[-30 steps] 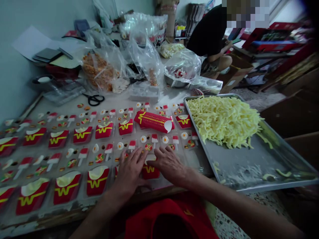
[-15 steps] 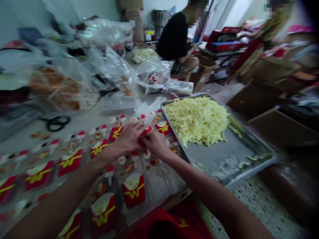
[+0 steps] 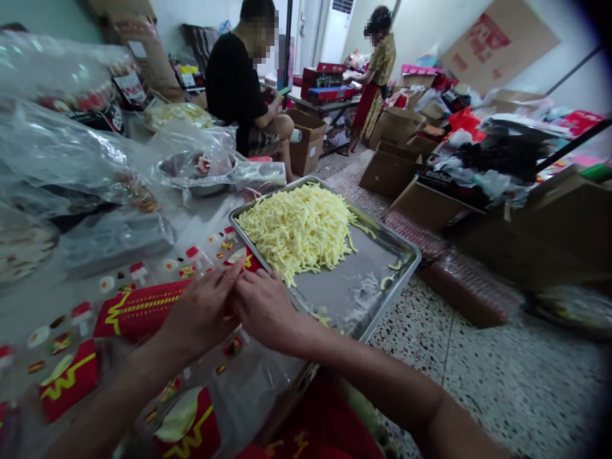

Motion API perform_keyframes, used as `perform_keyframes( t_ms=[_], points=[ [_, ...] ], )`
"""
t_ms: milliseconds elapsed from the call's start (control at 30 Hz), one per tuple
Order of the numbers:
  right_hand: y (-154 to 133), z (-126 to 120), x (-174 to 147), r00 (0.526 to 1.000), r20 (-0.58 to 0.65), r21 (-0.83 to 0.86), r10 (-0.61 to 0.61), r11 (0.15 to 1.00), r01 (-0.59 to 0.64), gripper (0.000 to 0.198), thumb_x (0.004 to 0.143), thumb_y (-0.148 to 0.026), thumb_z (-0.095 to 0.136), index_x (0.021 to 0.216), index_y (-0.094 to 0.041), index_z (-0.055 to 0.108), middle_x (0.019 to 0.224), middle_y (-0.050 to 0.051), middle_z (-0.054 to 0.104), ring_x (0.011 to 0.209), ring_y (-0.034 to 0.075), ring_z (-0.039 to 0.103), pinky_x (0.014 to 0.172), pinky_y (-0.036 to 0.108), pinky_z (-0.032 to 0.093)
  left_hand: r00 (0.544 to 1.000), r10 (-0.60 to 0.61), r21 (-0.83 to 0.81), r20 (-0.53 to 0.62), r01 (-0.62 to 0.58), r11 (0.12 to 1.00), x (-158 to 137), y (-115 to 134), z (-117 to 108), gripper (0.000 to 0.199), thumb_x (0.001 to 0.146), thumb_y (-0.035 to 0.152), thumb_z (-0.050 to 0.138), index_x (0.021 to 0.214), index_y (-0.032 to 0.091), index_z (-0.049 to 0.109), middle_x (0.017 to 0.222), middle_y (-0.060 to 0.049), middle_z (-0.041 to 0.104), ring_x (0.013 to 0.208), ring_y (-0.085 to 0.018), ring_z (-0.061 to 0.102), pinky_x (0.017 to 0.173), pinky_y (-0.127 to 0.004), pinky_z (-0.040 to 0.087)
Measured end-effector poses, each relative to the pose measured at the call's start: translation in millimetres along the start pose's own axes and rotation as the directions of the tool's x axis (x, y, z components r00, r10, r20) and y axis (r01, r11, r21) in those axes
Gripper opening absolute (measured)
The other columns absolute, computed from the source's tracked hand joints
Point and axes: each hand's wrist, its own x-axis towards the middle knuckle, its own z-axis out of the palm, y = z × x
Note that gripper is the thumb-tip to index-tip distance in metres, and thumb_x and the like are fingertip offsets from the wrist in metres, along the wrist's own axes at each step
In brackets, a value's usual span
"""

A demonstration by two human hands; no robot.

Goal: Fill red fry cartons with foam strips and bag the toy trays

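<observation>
Head view: left hand (image 3: 203,307) and right hand (image 3: 268,307) meet at the near end of the red stack (image 3: 141,307); whether either grips it, I cannot tell. It lies among packs (image 3: 69,386), left of the tray (image 3: 351,284) of yellow strips (image 3: 303,226).

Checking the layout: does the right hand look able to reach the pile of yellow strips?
Probably yes: the right hand is close beside the tray, and the pile of yellow strips lies uncovered, with nothing tall between.

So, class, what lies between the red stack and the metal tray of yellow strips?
The head view shows the left hand at the red stack's end, the right hand nearer the metal tray, and a red-and-yellow packet beside the tray.
</observation>
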Motion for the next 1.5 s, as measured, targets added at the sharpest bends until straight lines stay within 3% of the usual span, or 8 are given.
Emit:
perform_keyframes(
  t_ms=[200, 367, 600, 733, 867, 1000, 1167, 1500],
  points=[
    [113, -39, -26, 0.988, -0.073, -0.235, 0.139, 0.960, -0.153, 0.025, 0.102, -0.031, 0.050, 0.116, -0.020, 0.068, 0.120, 0.011, 0.067, 0.106, 0.025, 0.054, 0.088, 0.036, 0.039, 0.983, -0.179, 0.019, -0.035, 0.180, 0.984, 21, 35, 8, 0.083, 0.080, 0.044, 0.067, 0.149, 0.012, 0.033, 0.140, -0.021, 0.053, 0.128, -0.038, 0.053, 0.104, -0.049, 0.046],
    [187, -53, -72, 0.974, 0.126, -0.383, 0.189, 0.915, -0.128, 0.043, 0.095, -0.013, 0.051, 0.134, -0.029, 0.060, 0.134, 0.010, 0.059, 0.118, 0.028, 0.050, 0.094, 0.042, 0.042, 0.979, -0.193, -0.008, 0.065, 0.194, 0.981, 28, 61, 4, 0.083, 0.078, 0.042, 0.071, 0.150, 0.021, 0.035, 0.136, -0.014, 0.058, 0.118, -0.033, 0.061, 0.093, -0.042, 0.053],
    [226, -105, -111, 0.984, 0.139, 0.149, 0.111, 0.980, -0.132, 0.029, 0.087, -0.009, 0.062, 0.100, -0.029, 0.078, 0.123, 0.003, 0.068, 0.109, 0.019, 0.061, 0.097, 0.036, 0.048, 0.972, -0.194, -0.154, 0.129, 0.213, 0.965, 33, 91, 8, 0.085, 0.076, 0.042, 0.074, 0.150, 0.025, 0.035, 0.140, -0.009, 0.057, 0.122, -0.030, 0.060, 0.097, -0.040, 0.052],
    [224, -86, -100, 0.991, -0.024, -0.023, 0.130, 0.991, -0.131, 0.027, 0.089, -0.022, 0.069, 0.115, -0.028, 0.074, 0.124, 0.008, 0.067, 0.114, 0.025, 0.058, 0.098, 0.043, 0.047, 0.982, -0.131, -0.225, 0.138, 0.160, 0.961, 48, 103, 6, 0.086, 0.077, 0.048, 0.074, 0.150, 0.026, 0.035, 0.142, -0.008, 0.056, 0.127, -0.029, 0.058, 0.103, -0.040, 0.050],
    [247, -67, -100, 0.994, 0.105, -0.245, 0.015, 0.969, 0.012, 0.044, 0.091, -0.011, 0.061, 0.125, -0.037, 0.069, 0.151, 0.003, 0.050, 0.132, 0.031, 0.046, 0.104, 0.050, 0.041, 0.988, -0.113, -0.239, 0.103, 0.135, 0.962, 63, 109, 11, 0.090, 0.075, 0.050, 0.076, 0.151, 0.024, 0.035, 0.144, -0.009, 0.055, 0.130, -0.029, 0.055, 0.108, -0.042, 0.047],
    [282, -81, -109, 0.997, 0.072, -0.116, 0.020, 0.993, -0.012, 0.035, 0.091, -0.009, 0.057, 0.108, -0.031, 0.077, 0.141, 0.002, 0.060, 0.131, 0.028, 0.050, 0.105, 0.048, 0.042, 0.970, -0.165, -0.231, 0.178, 0.204, 0.951, 68, 106, 24, 0.089, 0.076, 0.054, 0.075, 0.150, 0.021, 0.039, 0.143, -0.011, 0.055, 0.125, -0.031, 0.059, 0.106, -0.045, 0.048],
    [256, -94, -122, 0.974, -0.111, 0.042, 0.196, 0.980, -0.192, 0.028, 0.094, -0.015, 0.054, 0.104, -0.025, 0.079, 0.115, 0.005, 0.074, 0.112, 0.022, 0.062, 0.099, 0.040, 0.046, 0.952, -0.247, -0.177, 0.180, 0.278, 0.944, 60, 93, 24, 0.090, 0.075, 0.061, 0.073, 0.149, 0.022, 0.040, 0.141, -0.012, 0.057, 0.123, -0.033, 0.060, 0.101, -0.047, 0.051],
    [185, -76, -139, 0.904, 0.041, -0.013, 0.426, 0.905, -0.426, 0.017, 0.093, -0.030, 0.065, 0.098, -0.022, 0.079, 0.086, 0.004, 0.074, 0.077, 0.017, 0.066, 0.072, 0.030, 0.047, 0.965, -0.242, -0.142, 0.101, 0.255, 0.956, 45, 91, 10, 0.092, 0.075, 0.061, 0.074, 0.152, 0.030, 0.034, 0.138, -0.009, 0.058, 0.116, -0.034, 0.063, 0.091, -0.045, 0.055]
  ],
)
